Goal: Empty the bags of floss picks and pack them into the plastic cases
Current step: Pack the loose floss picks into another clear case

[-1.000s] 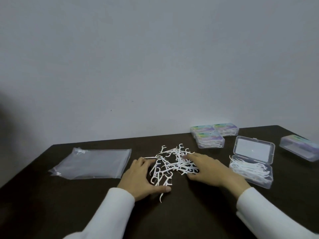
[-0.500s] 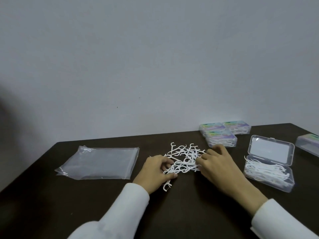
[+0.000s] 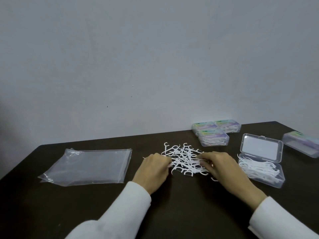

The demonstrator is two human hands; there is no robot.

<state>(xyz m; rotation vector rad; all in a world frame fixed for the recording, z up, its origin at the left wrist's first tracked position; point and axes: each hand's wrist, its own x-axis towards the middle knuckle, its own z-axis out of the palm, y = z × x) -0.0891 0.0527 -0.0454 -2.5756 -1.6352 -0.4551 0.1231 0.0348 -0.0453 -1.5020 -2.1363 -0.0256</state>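
Now that both hands have closed in from 9 and 3 o'clock, left hand [image 3: 152,168] and right hand [image 3: 222,167] fingers pinch the loose floss picks [image 3: 185,158] mid-counter (bunching them, likely for the open case [image 3: 262,169]).

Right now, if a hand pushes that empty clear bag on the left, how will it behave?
The empty bag lies flat and crinkled: probably floppy and very light. On the smooth dark table it would likely slide or bunch rather than move rigidly.

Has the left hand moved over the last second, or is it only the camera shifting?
Yes. The left hand has closed in rightward on the floss pick pile, widening its gap from the empty plastic bag, and its fingers now grip picks.
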